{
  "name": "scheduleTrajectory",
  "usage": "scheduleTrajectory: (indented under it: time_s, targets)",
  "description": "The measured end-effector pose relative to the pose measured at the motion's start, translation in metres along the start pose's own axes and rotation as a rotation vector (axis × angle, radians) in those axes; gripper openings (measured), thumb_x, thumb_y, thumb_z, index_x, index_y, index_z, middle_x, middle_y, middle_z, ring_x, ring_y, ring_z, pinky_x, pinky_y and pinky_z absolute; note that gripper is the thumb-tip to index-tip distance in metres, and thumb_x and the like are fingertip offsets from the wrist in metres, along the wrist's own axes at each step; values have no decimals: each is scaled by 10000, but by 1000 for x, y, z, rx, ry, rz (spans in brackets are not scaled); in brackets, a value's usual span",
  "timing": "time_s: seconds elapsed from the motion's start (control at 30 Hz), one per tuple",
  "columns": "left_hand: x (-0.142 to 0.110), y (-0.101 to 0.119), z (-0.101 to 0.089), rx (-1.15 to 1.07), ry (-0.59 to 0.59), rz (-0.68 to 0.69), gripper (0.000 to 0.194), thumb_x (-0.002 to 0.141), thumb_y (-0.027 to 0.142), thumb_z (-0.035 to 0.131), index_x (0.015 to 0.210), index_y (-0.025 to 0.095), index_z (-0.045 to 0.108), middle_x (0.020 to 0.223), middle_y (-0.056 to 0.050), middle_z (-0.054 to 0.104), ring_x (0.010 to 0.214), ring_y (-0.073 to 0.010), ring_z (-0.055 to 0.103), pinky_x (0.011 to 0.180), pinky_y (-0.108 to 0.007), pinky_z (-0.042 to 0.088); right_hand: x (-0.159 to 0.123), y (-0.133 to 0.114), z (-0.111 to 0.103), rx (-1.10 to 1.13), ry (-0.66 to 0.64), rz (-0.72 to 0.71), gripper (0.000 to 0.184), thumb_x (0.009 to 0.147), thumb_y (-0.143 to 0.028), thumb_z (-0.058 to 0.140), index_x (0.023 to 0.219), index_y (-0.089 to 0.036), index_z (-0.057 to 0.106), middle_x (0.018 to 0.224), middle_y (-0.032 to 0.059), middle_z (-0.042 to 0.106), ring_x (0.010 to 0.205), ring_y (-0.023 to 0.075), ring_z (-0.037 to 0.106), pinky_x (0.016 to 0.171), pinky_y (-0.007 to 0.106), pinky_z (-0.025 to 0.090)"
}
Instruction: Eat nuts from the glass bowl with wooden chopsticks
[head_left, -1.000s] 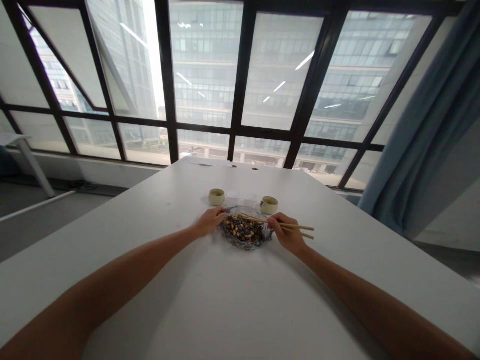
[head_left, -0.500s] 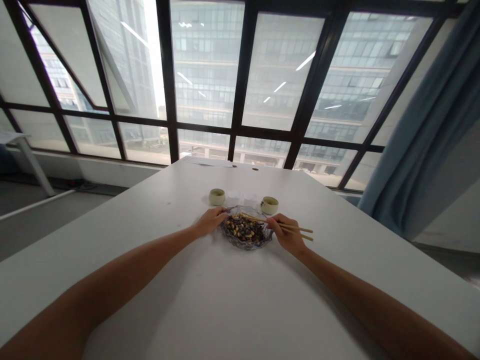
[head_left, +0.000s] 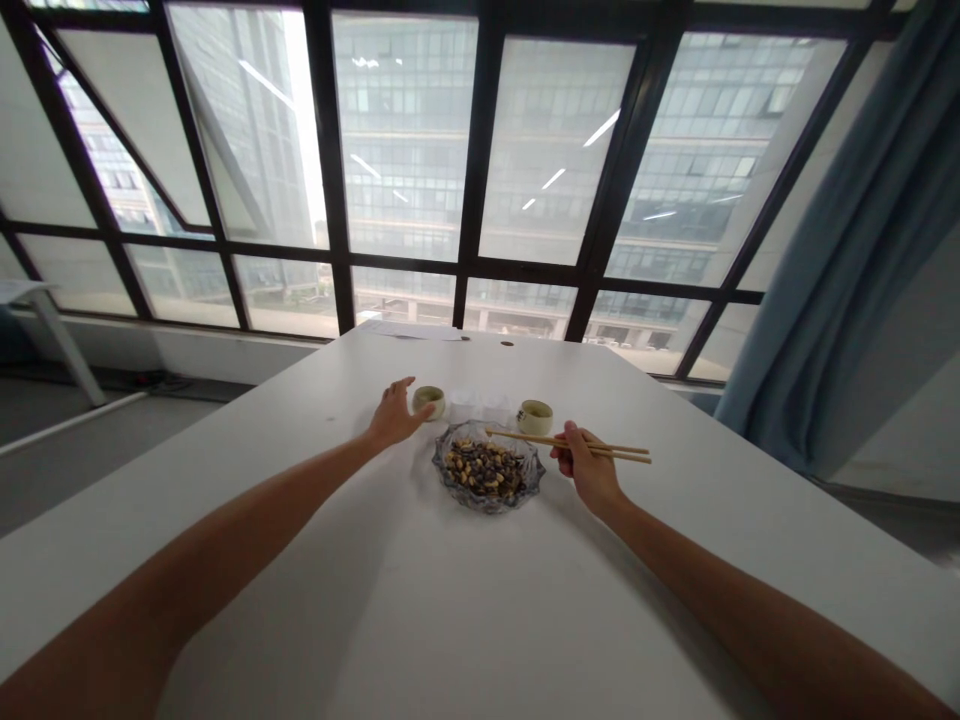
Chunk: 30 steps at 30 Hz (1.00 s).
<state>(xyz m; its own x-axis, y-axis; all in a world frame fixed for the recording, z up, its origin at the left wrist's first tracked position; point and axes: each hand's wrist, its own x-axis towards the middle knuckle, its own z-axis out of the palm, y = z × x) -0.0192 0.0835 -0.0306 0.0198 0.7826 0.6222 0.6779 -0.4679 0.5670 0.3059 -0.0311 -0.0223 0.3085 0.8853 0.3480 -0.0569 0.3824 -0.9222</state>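
Note:
My left hand (head_left: 400, 413), thumb and fingers apart, is beside the left small green cup (head_left: 429, 403); whether it touches the cup I cannot tell. My right hand (head_left: 589, 465) grips a pair of wooden chopsticks (head_left: 611, 450), held close together and pointing left. Their tips are over the far part of a clear, scalloped glass bowl (head_left: 531, 490). Whether they pinch a small piece is too small to tell. In the bowl lies a mix of dark seeds and yellowish pieces (head_left: 487, 468). Another green cup (head_left: 535, 416), with dark marks on its side, stands beyond the bowl's right part.
Between the cups lie white paper-like pieces (head_left: 480, 404), faint against the white table (head_left: 465, 620). Sheets of paper (head_left: 409, 330) and a small brown disc (head_left: 507, 344) are at the far edge. Dark-framed windows stand behind, with a blue curtain (head_left: 832, 270) on the right.
My left hand has let go of the bowl's rim and moved up and left to the left cup, fingers spread. The chopsticks have closed together and risen from the mix, shifting slightly right.

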Motion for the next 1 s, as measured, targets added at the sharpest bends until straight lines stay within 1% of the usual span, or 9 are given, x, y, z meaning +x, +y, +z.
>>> scheduleTrajectory:
  time_s: [0.07, 0.13, 0.23, 0.37, 0.53, 0.67, 0.77, 0.87, 1.0]
  targets:
    - [5, -11, 9, -32, -91, -49, 813, 720, 493, 759, 1375, 122, 453, 1419, -230, 518, 1206, -325, 576, 1043, -488, 446, 0, 1, -1, 33, 4, 24, 574, 677, -725, 750, 707, -162, 639, 517, 12, 614, 369, 75, 431, 326, 190, 293]
    - [6, -19, 18, -73, -159, -93, 917, 703, 526, 776, 1425, 105, 399, 1446, -245, 499, 1266, -336, 547, 1077, -488, 422, -2, 2, -2, 57, 0, 50, 584, 661, -730, 758, 705, -161, 636, 510, 10, 609, 367, 73, 429, 324, 186, 293]
    - [6, -25, 25, -107, -196, -119, 973, 696, 554, 784, 1450, 95, 375, 1433, -248, 520, 1286, -332, 540, 1085, -476, 420, -5, 3, -1, 75, 3, 96, 608, 621, -746, 772, 696, -160, 627, 495, 9, 602, 355, 70, 419, 316, 184, 284]
    - [11, -25, 25, -106, -214, -128, 932, 701, 546, 785, 1443, 127, 409, 1412, -217, 558, 1273, -318, 562, 1066, -445, 444, -10, 2, 0, 102, 5, 141, 628, 584, -758, 783, 694, -162, 620, 485, 2, 591, 344, 69, 413, 311, 184, 281]
    - [19, -14, 25, -57, -241, -172, 846, 657, 476, 817, 1351, 114, 495, 1325, -201, 623, 1226, -322, 601, 1050, -428, 460, -16, -1, -2, 131, 10, 202, 608, 548, -714, 832, 683, -161, 621, 488, 3, 595, 349, 65, 412, 315, 177, 278]
    - [9, -9, 21, -53, -147, -52, 709, 612, 367, 841, 1223, 151, 552, 1209, -140, 659, 1125, -296, 639, 1002, -418, 495, -21, -5, -4, 142, 28, 212, 590, 560, -703, 834, 680, -165, 624, 499, 0, 589, 362, 70, 421, 321, 183, 286]
    - [-6, -11, 15, -55, -91, 78, 695, 590, 276, 834, 1206, 175, 527, 1213, -115, 625, 1119, -285, 628, 990, -429, 505, -26, -8, -3, 96, 54, 145, 572, 624, -711, 795, 680, -168, 626, 514, 11, 598, 372, 80, 434, 328, 193, 292]
    - [-18, -13, 11, -69, -63, 165, 698, 618, 235, 806, 1237, 190, 488, 1253, -115, 595, 1170, -285, 603, 1025, -447, 488, -33, -10, -1, -58, 54, -2, 543, 760, -708, 695, 708, -170, 646, 540, 27, 621, 386, 97, 463, 339, 208, 314]
    - [-24, -12, 8, -98, -41, 210, 705, 645, 226, 793, 1267, 209, 461, 1303, -112, 580, 1222, -283, 580, 1068, -459, 458, -45, -15, -3, -343, -54, -260, 482, 895, -630, 584, 700, -196, 662, 541, 28, 625, 414, 126, 514, 384, 238, 392]
